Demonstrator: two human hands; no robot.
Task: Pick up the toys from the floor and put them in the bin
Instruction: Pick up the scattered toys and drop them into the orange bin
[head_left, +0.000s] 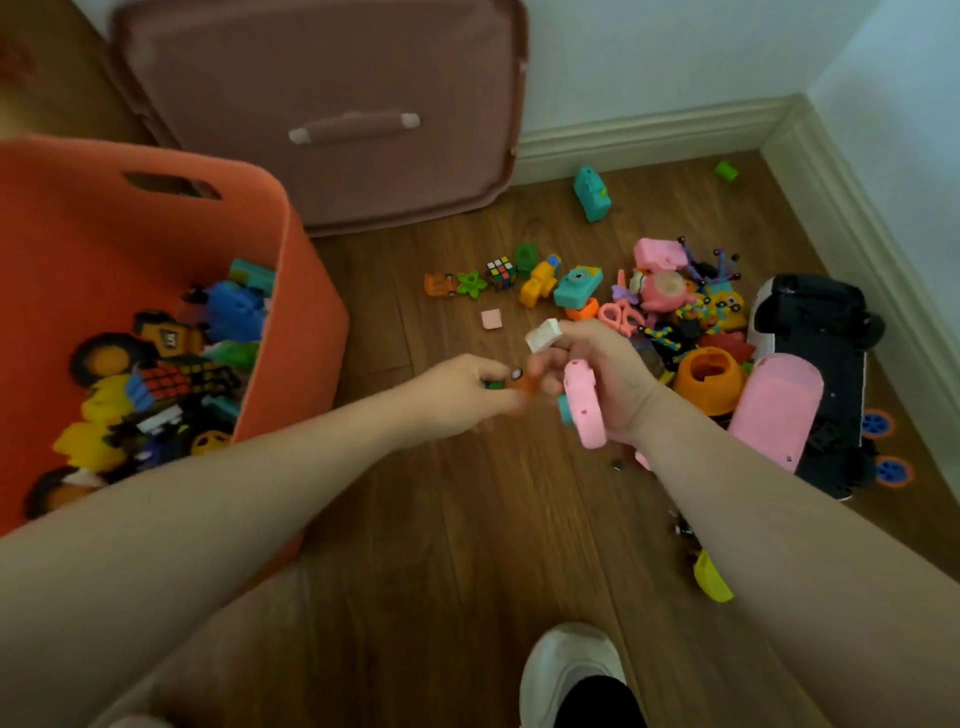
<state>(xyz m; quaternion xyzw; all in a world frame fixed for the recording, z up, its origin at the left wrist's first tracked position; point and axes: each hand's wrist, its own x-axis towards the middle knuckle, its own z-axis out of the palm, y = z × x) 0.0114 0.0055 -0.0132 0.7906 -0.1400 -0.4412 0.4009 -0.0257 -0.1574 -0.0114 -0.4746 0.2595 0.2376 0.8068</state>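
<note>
Wood floor (467, 545) runs to a white baseboard (649, 132) at the back and right, where two walls meet in a corner. At left stands the orange bin (291, 291), its near wall close to the left forearm, already holding a heap of toys (166, 374). Behind it a brown lid (322, 104) leans against the wall. Bare floor lies open between the bin and the toy pile (675, 306) spread toward the corner; a black car (826, 374) sits at the pile's right edge, near the baseboard. A Rubik's cube (500, 273) and a teal camera (577, 287) lie at the pile's left side, and a pink block (491, 318) lies alone on the floor just short of them. A white shoe (571, 670) shows at the bottom.

Both forearms reach forward over the open floor, and the hands meet in mid-air right of the bin. The left hand (462, 395) has its fingers curled, pinching small pieces, one green (493, 385) and one orange and blurred. The right hand (597, 374) grips a pink camera (584, 410) in its palm, and a white block (544, 335) sits at its upper fingers.
</note>
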